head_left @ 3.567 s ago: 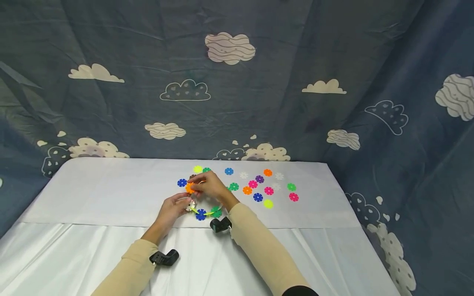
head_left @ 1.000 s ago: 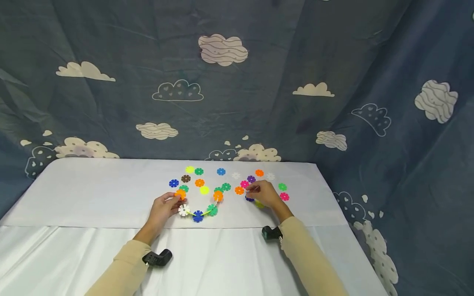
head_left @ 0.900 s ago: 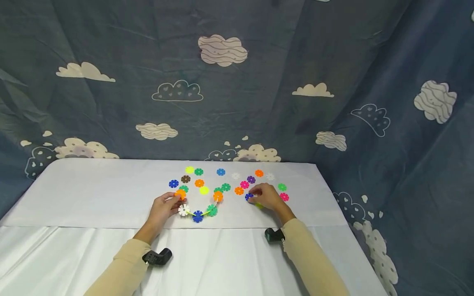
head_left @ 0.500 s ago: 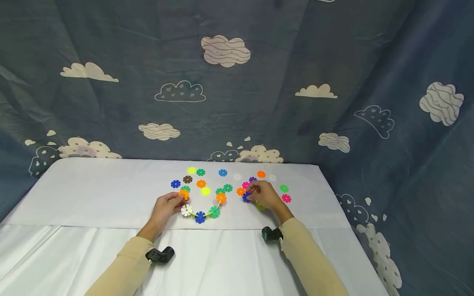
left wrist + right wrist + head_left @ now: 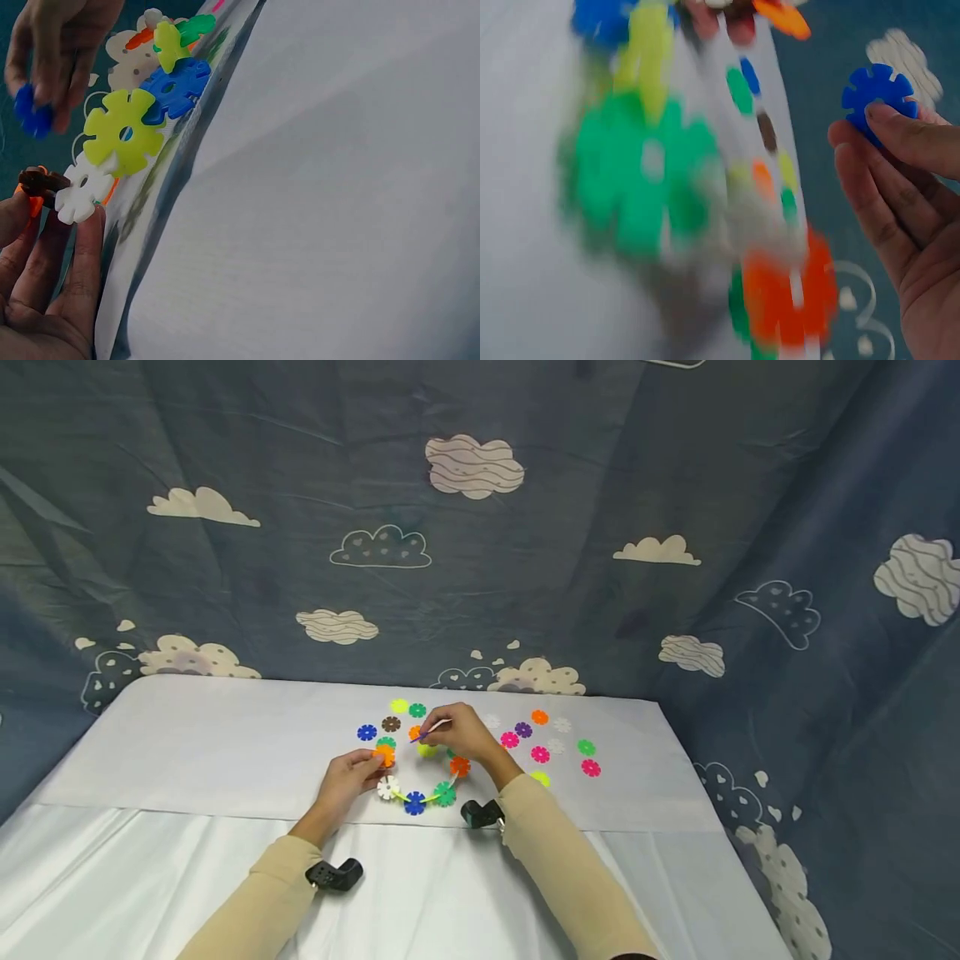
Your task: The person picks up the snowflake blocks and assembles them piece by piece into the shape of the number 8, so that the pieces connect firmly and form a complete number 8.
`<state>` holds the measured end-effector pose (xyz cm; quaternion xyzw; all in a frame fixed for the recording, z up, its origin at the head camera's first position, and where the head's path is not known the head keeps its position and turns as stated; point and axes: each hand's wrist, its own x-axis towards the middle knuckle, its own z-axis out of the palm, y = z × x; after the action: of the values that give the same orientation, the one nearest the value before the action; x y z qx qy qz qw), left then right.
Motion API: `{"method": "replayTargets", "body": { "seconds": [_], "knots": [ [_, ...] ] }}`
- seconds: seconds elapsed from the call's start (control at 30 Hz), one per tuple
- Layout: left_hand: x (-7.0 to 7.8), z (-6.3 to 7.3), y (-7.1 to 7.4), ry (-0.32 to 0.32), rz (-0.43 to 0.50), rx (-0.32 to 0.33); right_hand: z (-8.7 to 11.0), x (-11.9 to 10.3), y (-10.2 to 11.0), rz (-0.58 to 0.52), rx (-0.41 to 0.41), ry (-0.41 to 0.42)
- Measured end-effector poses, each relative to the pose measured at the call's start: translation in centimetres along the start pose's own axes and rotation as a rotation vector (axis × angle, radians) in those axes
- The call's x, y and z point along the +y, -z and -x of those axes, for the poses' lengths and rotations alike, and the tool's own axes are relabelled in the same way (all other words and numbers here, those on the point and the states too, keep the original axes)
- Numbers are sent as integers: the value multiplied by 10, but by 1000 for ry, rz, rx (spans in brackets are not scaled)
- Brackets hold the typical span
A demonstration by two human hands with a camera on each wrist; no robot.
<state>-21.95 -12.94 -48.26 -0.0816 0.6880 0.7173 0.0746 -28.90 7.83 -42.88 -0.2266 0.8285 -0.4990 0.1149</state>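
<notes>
My left hand (image 5: pixel 347 787) holds one end of a curved chain of interlocking snowflake discs, at an orange disc (image 5: pixel 386 755). A brown disc (image 5: pixel 45 182) shows there in the left wrist view, slotted to a white disc (image 5: pixel 84 189). Yellow discs (image 5: pixel 124 133), standing edge-on in the head view, join white, blue (image 5: pixel 415 803) and green (image 5: pixel 445 794). At the far end is another orange disc (image 5: pixel 460 767). My right hand (image 5: pixel 463 733) pinches a loose blue snowflake disc (image 5: pixel 870 86) between thumb and fingers, above the table and apart from the chain.
Loose discs lie flat on the white table (image 5: pixel 225 743): blue (image 5: pixel 367 732), brown (image 5: pixel 391 724) and yellow (image 5: pixel 399 705) beyond the left hand, and several pink, white, purple (image 5: pixel 523 729) and green (image 5: pixel 587 747) ones to the right. A cloud-printed curtain (image 5: pixel 525 568) hangs behind.
My right hand left the chain's left end, went right, took a blue disc from the table, and has carried it back left towards the left hand. The left hand stays on the chain.
</notes>
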Motion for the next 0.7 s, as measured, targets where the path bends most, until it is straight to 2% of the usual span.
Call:
{"method": "replayTargets", "body": {
  "seconds": [0.17,0.43,0.7],
  "knots": [
    [0,0,-4,3,7,13,-16,-5,-17,15,-46,28],
    [2,1,-5,-8,4,15,-23,-4,-22,53,-64,32],
    [3,1,-3,6,-10,50,-28,-9,-25,194,-68,93]
  ]
}}
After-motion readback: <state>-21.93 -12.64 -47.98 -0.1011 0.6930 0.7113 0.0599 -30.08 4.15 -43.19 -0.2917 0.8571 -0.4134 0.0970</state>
